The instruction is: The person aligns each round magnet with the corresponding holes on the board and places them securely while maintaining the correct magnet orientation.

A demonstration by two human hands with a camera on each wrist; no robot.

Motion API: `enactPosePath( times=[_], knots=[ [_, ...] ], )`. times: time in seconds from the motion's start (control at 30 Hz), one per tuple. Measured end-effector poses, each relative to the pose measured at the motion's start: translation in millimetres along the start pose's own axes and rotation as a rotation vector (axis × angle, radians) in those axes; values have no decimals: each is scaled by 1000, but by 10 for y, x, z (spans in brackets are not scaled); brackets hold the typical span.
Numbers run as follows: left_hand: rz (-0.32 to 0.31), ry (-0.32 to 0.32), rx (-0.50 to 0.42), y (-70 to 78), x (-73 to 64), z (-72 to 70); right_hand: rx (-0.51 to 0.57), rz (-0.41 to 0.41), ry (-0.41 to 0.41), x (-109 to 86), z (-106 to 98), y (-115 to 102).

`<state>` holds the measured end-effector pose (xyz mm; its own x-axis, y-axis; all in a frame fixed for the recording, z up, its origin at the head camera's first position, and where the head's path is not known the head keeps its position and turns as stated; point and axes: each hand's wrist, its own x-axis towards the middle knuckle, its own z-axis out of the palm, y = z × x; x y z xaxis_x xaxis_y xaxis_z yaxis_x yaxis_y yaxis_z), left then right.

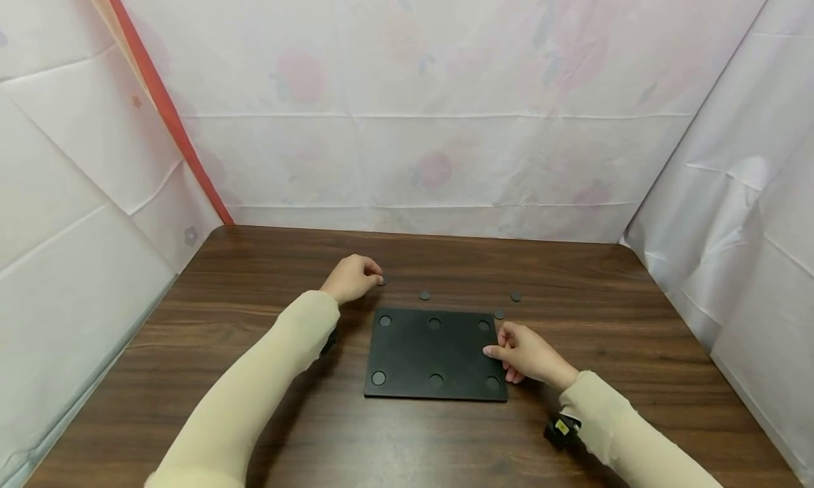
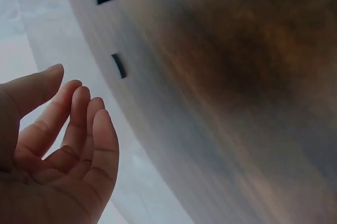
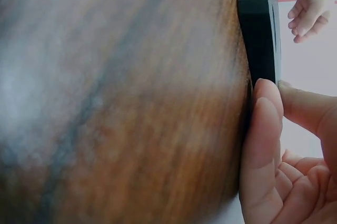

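A flat black rectangular board (image 1: 459, 352) with several round recesses lies on the table. My right hand (image 1: 524, 352) holds its right edge, thumb on the top face and fingers against the side; the right wrist view shows this grip on the black board (image 3: 258, 29) up close. Beyond the board's far left corner, my left hand (image 1: 352, 277) reaches over a small dark disc (image 1: 382, 282). In the left wrist view the fingers are loosely bent, and the dark disc (image 2: 119, 66) lies apart from the fingertips. Whether anything fills the recesses is hard to tell.
More small dark discs lie behind the board: one disc (image 1: 425, 296) near its middle, another disc (image 1: 516, 296) to the right and a third disc (image 1: 499, 314) by its far right corner. White patterned cloth (image 1: 432, 142) surrounds the brown wooden table (image 1: 254, 262).
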<state>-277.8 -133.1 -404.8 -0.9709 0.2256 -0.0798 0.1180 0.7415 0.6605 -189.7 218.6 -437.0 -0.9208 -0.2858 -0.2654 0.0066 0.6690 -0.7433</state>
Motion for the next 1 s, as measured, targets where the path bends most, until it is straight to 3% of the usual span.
enactPosePath(
  times=[0.4, 0.63, 1.0],
  knots=[
    [-87, -25, 118, 17, 206, 23, 14, 7, -11, -4, 6, -20],
    [-117, -25, 182, -50, 309, 58, 13, 0, -14, -19, 18, -22],
    [-134, 11, 255, -28, 332, 89, 25, -5, -17, -15, 11, -12]
  ],
)
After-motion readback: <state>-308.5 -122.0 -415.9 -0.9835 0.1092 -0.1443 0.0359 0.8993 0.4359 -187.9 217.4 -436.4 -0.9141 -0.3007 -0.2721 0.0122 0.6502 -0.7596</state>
